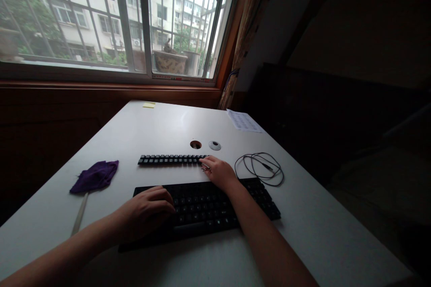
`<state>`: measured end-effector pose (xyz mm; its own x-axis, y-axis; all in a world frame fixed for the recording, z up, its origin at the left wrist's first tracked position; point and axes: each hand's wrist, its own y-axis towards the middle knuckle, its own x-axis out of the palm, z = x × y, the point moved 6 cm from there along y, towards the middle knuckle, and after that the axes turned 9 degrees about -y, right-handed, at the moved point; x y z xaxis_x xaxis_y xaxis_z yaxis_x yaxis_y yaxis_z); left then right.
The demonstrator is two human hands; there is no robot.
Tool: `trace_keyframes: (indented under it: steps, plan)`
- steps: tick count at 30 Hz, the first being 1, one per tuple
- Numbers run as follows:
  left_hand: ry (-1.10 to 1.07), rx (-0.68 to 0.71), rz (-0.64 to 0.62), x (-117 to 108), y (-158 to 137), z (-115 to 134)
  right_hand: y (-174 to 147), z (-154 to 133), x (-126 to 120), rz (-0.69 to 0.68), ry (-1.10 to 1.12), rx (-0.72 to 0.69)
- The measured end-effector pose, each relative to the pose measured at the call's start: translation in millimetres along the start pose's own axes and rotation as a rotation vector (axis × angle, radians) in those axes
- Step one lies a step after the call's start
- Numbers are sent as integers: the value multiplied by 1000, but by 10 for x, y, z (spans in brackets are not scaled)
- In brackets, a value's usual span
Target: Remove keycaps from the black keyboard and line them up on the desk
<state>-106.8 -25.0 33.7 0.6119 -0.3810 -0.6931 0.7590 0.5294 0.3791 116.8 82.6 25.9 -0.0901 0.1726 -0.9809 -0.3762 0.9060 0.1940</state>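
A black keyboard (205,208) lies at a slight slant on the white table, near its front. My left hand (153,208) rests over the keyboard's left part, fingers bent and held together against the keys. Behind the keyboard, loose black keycaps (171,159) stand in two neat rows. At the right end of these rows is my right hand (217,171), fingers pinched around a small tool with thin metal wires, apparently a keycap puller (206,168). Whether a keycap sits in the wires is too small to tell.
A coiled black cable (261,166) lies to the right. On the left, a purple cloth (96,176) covers the end of a pale flat stick (80,215). Farther back are a cable hole (195,144), its round cover (214,145), a printed sheet (244,121) and yellow notes (148,105).
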Motion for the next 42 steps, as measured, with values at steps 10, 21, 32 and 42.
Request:
trace_keyframes:
  steps: [10,21,32,42]
  plan:
    - [-9,-1,-8,4,3,0,2,-8,20,-32,-21,3]
    - [-8,8,-7,2,6,18,6,-15,24,-57,-9,9]
    - [-7,36,23,-22,26,48,-2,-16,15,-62,-10,5]
    - [-7,19,12,-27,19,46,1,-23,10,-44,-16,-2]
